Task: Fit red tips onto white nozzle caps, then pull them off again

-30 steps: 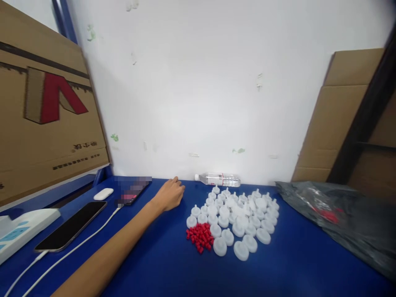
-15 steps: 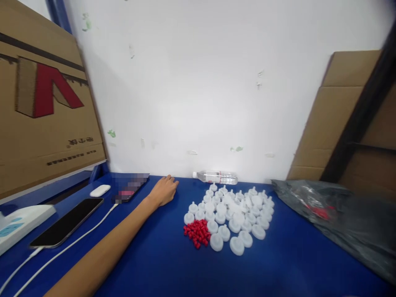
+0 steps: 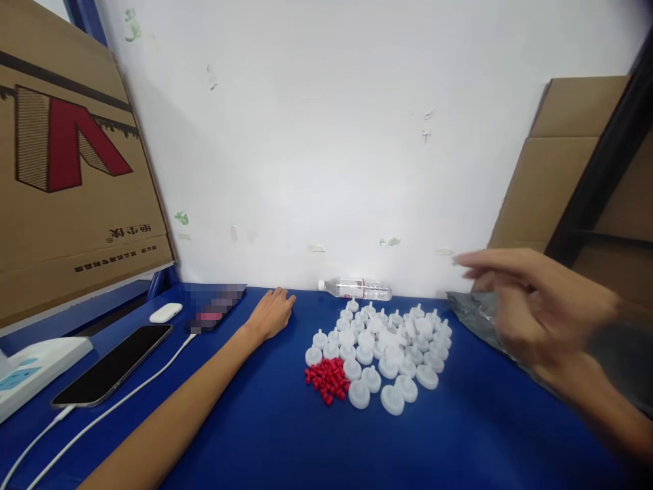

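Note:
My left hand (image 3: 271,313) lies palm down on the blue table, fingers loosely stretched and holding nothing I can see. Right of it is a cluster of white plastic caps with thin spouts (image 3: 366,339), most of them standing spout up. A small heap of red plastic caps (image 3: 327,379) touches the cluster's front left. In the air on the right is my right hand (image 3: 530,306), blurred by motion. Its index finger points left, the others are partly bent, and nothing shows between them. It hides part of the grey plastic bag (image 3: 472,314).
A clear bottle (image 3: 360,289) lies against the white wall. On the left are a phone (image 3: 112,364) with a white cable, a second dark device (image 3: 222,309), a white case (image 3: 166,313) and a power strip (image 3: 45,364). Cardboard stands on both sides, a printed box (image 3: 86,224) at left.
My right hand has come into view from the right, above the grey bag. My left hand has stayed in place on the table. The camera view has shifted slightly.

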Motion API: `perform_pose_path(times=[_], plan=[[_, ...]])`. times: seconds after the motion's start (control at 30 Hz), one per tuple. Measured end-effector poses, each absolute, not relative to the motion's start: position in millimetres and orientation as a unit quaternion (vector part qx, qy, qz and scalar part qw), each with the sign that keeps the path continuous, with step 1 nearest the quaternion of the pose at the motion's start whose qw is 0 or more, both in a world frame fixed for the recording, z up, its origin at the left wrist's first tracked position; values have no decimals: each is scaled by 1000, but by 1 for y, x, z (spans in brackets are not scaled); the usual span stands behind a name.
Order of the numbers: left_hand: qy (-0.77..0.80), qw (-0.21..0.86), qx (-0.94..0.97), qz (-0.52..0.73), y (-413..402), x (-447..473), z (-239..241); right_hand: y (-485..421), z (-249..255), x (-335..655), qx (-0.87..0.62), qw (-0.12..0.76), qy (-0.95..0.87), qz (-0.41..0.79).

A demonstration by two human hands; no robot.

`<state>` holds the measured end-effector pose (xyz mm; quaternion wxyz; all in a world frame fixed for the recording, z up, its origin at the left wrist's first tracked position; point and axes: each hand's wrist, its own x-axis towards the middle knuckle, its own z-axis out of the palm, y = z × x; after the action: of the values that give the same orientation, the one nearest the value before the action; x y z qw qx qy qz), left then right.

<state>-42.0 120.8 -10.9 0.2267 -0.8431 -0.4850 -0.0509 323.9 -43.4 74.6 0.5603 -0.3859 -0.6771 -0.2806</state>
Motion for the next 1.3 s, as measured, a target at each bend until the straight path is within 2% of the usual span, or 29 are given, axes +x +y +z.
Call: perform_pose_path(times=[0.1, 0.23, 0.37, 0.77, 1.3], plan=[[-493, 216, -841, -58, 119, -41, -10, 3, 73, 346, -431, 571, -633, -296], [-520, 192, -829, -76, 119, -41, -12, 47, 14, 383, -507, 451, -697, -232], [-566, 154, -804, -100, 122, -44, -18, 63, -18, 406, -546, 406, -705, -200], [-653, 37, -751, -94, 130, -54, -35, 50, -18, 409, -563, 370, -696, -250], [-670, 2, -738, -79, 126, -53, -32, 56, -35, 408, -553, 350, -714, -247]])
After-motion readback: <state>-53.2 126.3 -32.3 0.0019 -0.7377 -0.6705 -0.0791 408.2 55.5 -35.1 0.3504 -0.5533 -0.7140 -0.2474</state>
